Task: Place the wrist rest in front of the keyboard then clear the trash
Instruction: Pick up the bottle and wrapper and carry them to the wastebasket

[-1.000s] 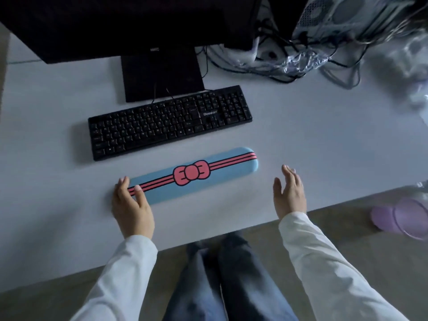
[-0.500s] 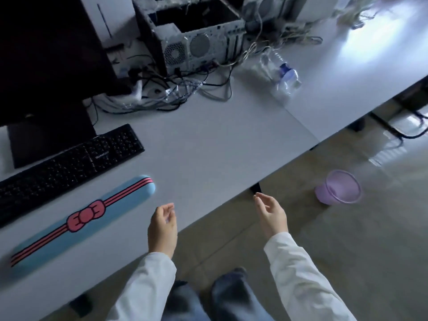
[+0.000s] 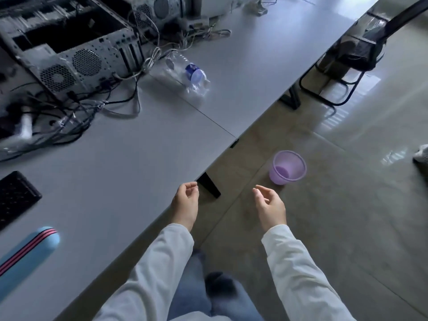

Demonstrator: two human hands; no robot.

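Both hands [image 3: 228, 206] empty, past desk edge [image 3: 231, 144]

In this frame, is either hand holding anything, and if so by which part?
Nothing is held. The left hand and right hand are both empty, fingers loosely curled. The crushed bottle lies untouched on the desk.

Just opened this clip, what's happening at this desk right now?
A person in a white long-sleeved top stands at a white desk with both hands empty: the left hand hovers over the desk's front edge, the right hand over the floor. The blue wrist rest already lies on the desk in front of the black keyboard. A crushed clear plastic bottle lies untouched farther along the desk, beside the computer case. A purple bin stands on the floor.
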